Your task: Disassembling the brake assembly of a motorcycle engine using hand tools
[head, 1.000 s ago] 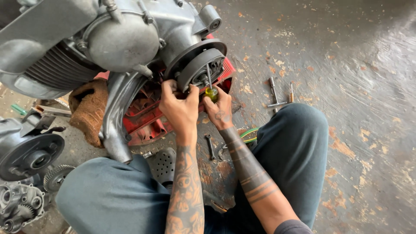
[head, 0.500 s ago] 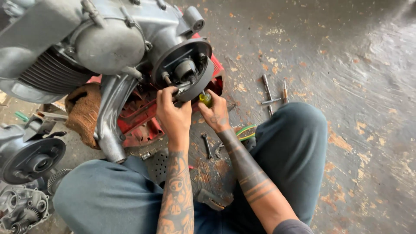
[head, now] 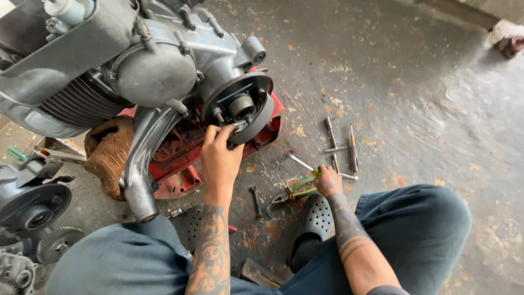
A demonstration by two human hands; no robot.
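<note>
A grey scooter engine (head: 147, 65) rests on a red crate (head: 180, 158) on the floor. My left hand (head: 219, 158) pinches the lower edge of the round brake hub (head: 240, 106) at the engine's right end. My right hand (head: 327, 181) is down at the floor beside my knee, fingers on green-and-yellow handled pliers (head: 299, 188) that lie on the concrete. Both forearms are tattooed. My legs in blue-grey trousers fill the bottom of the view.
Several metal tools (head: 341, 147) lie on the stained concrete right of the crate. A small wrench (head: 255, 199) lies between my legs. A brown rag (head: 109, 153) sits under the engine. Gears and another engine part (head: 33, 207) lie at the left.
My right hand has left the hub and dropped to the floor with the pliers. My left hand stays on the hub. The view has shifted so the engine sits higher.
</note>
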